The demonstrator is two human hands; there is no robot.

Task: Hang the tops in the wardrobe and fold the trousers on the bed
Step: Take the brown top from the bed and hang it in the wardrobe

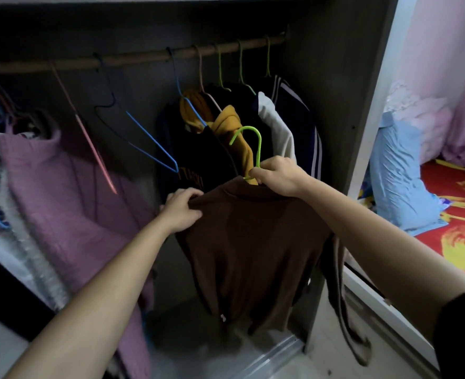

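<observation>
Brown top (253, 242) on a green hanger (256, 138), hook alone showing and the rest hidden inside the cloth; held between the hands before the wardrobe opening, below the rail (144, 57). Right hand (277, 176) curled round the hanger neck at the collar; left hand (183, 209) pinching the top's shoulder, fingertips buried in the fold. Behind the hands, dark tops (220, 149) hang packed and hard to tell apart; right of the right arm, the bed (461, 212), cut off at the edge.
</observation>
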